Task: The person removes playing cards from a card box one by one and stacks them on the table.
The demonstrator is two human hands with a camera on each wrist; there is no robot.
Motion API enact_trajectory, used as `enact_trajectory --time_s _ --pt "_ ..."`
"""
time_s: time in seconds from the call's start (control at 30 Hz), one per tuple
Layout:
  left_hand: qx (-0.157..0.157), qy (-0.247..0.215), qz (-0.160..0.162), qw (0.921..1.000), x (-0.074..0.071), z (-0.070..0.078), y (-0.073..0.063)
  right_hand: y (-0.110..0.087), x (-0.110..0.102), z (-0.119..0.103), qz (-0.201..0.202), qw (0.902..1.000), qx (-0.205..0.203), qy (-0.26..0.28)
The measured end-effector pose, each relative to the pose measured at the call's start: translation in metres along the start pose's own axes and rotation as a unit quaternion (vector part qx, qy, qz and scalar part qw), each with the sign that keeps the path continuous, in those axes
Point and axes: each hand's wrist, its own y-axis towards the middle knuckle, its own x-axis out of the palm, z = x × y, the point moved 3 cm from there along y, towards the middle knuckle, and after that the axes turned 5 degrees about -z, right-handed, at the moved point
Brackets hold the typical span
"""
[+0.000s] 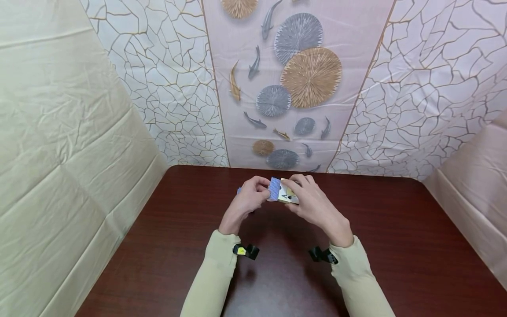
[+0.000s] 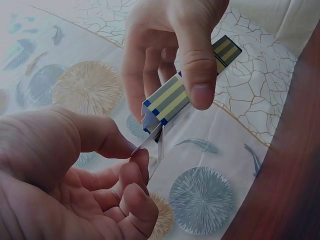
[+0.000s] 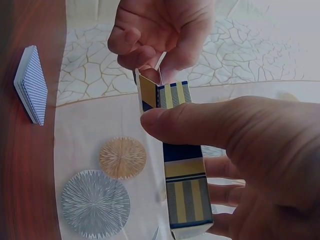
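My right hand (image 1: pixel 313 200) grips a playing card box (image 3: pixel 185 175) with yellow, grey and blue stripes, its thumb along the narrow side. An ace of spades shows on the broad face of the box (image 1: pixel 288 193) in the head view. At the box's end facing my left hand (image 1: pixel 249 196), a playing card (image 1: pixel 274 188) with a blue patterned back sticks out. The left thumb and forefinger pinch a thin edge there (image 2: pixel 142 145); whether that is only the card or also a flap is hard to tell. Light flaps stand at this end of the box.
A stack of blue-backed cards (image 3: pixel 32 87) lies on the dark wooden table (image 1: pixel 158 246), mostly hidden behind the left hand in the head view. Patterned cloth (image 1: pixel 182 88) hangs behind the table, with pale cloth (image 1: pixel 71 145) at the left side.
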Motion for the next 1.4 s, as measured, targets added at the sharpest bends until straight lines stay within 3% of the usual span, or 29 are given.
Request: enact_trajectory --time_s 0.23,0.73,1.0,1.4 --pt "0.017 -0.028 0.012 0.9994 -0.005 -0.003 0.003 -0.001 -0.001 0.001 0.005 1.0 -0.002 0.001" --pt "0.006 -0.09 0.002 0.9959 -0.008 -0.005 0.004 0.0 -0.001 0.002 0.002 1.0 0.004 0.001" --pt "0.005 -0.097 -0.004 0.9953 -0.011 -0.006 0.004 0.0 -0.001 0.002 0.003 1.0 0.001 0.002" --pt "-0.006 -0.113 0.015 0.9934 -0.016 -0.012 0.008 -0.001 -0.002 0.001 0.0 1.0 0.005 0.003"
